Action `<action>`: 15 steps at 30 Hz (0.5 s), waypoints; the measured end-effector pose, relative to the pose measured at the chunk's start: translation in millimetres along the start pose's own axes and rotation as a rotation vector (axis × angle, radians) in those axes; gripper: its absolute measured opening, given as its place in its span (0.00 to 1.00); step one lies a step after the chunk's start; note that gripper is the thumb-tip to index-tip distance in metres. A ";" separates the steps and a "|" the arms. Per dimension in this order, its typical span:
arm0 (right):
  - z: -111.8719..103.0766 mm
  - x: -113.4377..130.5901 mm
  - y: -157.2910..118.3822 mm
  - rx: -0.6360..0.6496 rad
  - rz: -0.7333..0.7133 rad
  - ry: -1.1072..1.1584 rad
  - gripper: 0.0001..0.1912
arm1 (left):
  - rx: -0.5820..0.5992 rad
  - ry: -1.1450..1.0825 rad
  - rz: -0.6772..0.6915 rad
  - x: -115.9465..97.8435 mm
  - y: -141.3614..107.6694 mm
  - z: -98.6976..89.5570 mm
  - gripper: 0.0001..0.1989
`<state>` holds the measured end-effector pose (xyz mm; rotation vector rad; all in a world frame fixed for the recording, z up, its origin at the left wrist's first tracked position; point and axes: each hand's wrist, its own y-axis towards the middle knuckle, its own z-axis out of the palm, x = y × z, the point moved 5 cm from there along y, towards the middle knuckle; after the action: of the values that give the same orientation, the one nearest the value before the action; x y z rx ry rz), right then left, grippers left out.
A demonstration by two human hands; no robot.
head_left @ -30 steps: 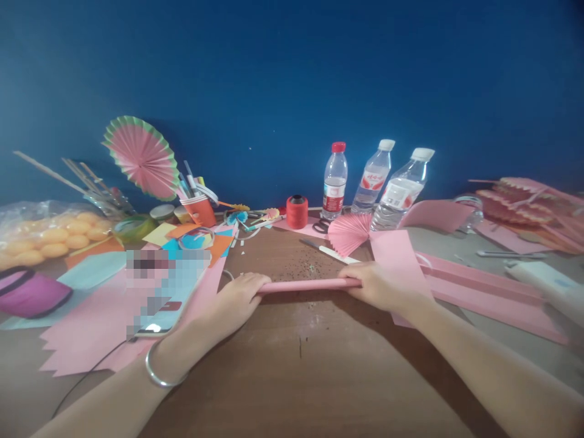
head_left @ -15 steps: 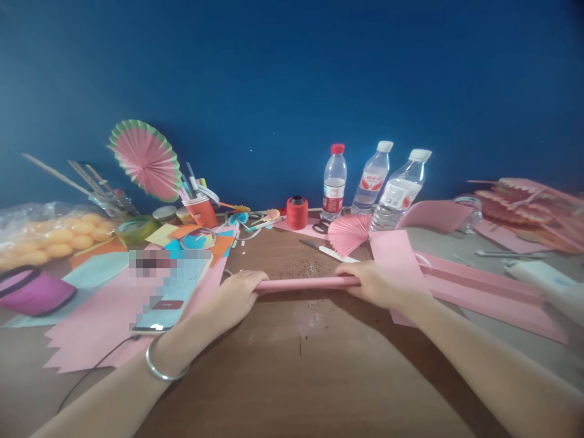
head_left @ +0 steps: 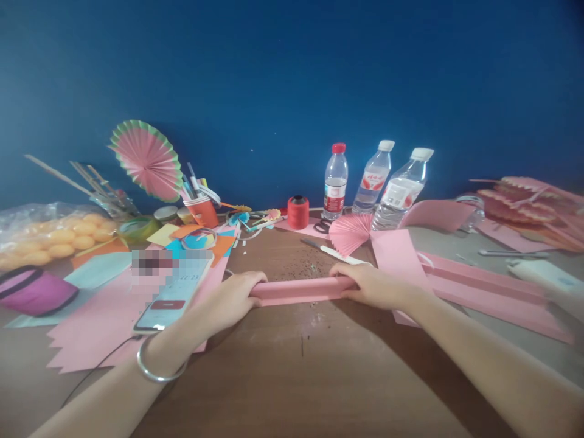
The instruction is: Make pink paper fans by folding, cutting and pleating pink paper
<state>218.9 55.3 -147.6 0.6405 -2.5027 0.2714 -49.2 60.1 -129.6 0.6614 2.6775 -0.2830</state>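
A narrow folded strip of pink paper [head_left: 301, 291] lies level across the middle of the view, just above the brown table [head_left: 274, 377]. My left hand [head_left: 235, 298] grips its left end, with a silver bangle on that wrist. At the right end, my right hand [head_left: 369, 286] pinches the strip between thumb and fingers. Right beyond that hand are a white-handled knife [head_left: 340, 254] and a small pink pleated fan [head_left: 350, 233]. Flat pink sheets [head_left: 399, 258] lie to its right, beside a long creased pink piece [head_left: 488, 295].
A phone [head_left: 176, 298] with a cable rests on pink paper at the left. Along the blue wall stand a red thread spool [head_left: 298, 213], three bottles [head_left: 335, 185], an orange cup of pens [head_left: 204, 213] and a round pleated fan [head_left: 146, 161]. Dark crumbs dot the table.
The strip has tilted or opened slightly, so a broader pink face shows and its lower edge reaches nearer to me. Both hands keep their hold, with small shifts of the fingers.
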 end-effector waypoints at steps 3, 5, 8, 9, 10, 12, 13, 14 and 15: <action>-4.1 2.0 0.7 -0.038 -0.021 -0.019 0.23 | -0.063 0.040 0.042 -1.8 -0.9 -0.7 0.25; -6.2 6.2 0.6 -0.079 -0.090 -0.088 0.29 | -0.083 0.085 0.115 -6.5 -3.1 0.1 0.30; -2.0 13.4 0.2 -0.082 -0.266 -0.242 0.23 | -0.021 0.139 0.268 -13.8 -7.5 5.8 0.27; 0.6 14.0 0.4 -0.069 -0.306 -0.279 0.20 | 0.006 0.139 0.303 -14.5 -8.6 7.8 0.25; 3.1 13.8 0.8 -0.056 -0.332 -0.305 0.18 | 0.027 0.133 0.327 -14.4 -9.2 9.5 0.24; 6.6 11.8 1.9 -0.032 -0.339 -0.327 0.15 | 0.047 0.120 0.348 -12.7 -9.0 11.8 0.21; 7.3 10.7 2.4 -0.025 -0.329 -0.324 0.14 | 0.051 0.119 0.357 -12.1 -8.5 12.8 0.21; 7.4 10.1 2.6 -0.020 -0.316 -0.314 0.14 | 0.057 0.125 0.373 -12.2 -8.0 14.0 0.21; 7.0 10.0 2.7 -0.016 -0.304 -0.299 0.13 | 0.065 0.138 0.396 -13.1 -7.4 15.5 0.22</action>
<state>207.0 51.5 -148.1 1.1113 -2.6313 0.0441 -37.3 44.0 -137.8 1.2477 2.5951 -0.2232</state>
